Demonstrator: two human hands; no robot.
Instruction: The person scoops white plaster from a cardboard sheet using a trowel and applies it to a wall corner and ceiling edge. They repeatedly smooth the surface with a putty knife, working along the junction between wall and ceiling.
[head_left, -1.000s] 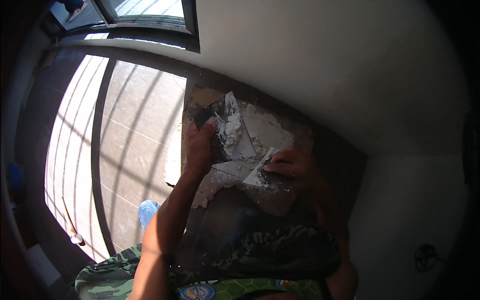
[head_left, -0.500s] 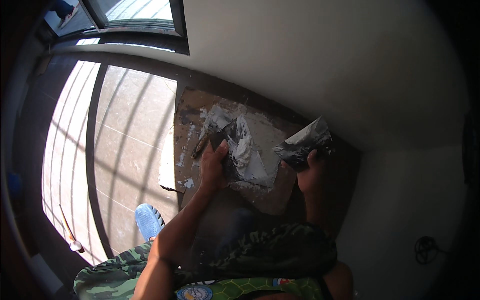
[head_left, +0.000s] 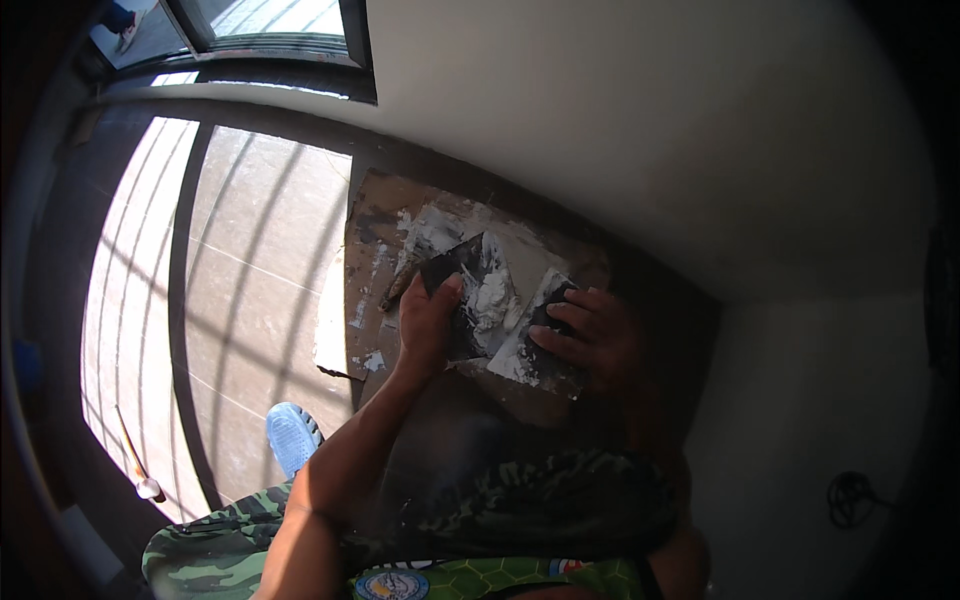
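- L hand: closed round near edge of dark flat scraper, thumb on top face, pressed approx. at corner.
- On same scraper, just R of L thumb: thick lump of white paste, w/ smears toward far corner.
- R hand: grasping 2nd scraper, fingers curled over dark back, white-smeared blade aimed at L hand.
- Btwn hands: both blades, very close, R one tilted; contact btwn them, can't tell.
- Below & beyond both hands: brown board, w/ white streaks & patches, worn edges.
- On board, just L of L hand: brown stick-like thing, partly hidden; kind unclear.
- Well L of & nearer body than L hand: blue slipper, on sunlit floor w/ bar shadows.
- Farther L, same side: brush-like tool, thin handle, whitish head.
- Beyond & R of hands: pale wall.
- Far R of R hand, nearer body: dark coiled cable.
- Far beyond L hand, upper L: dark-framed window.
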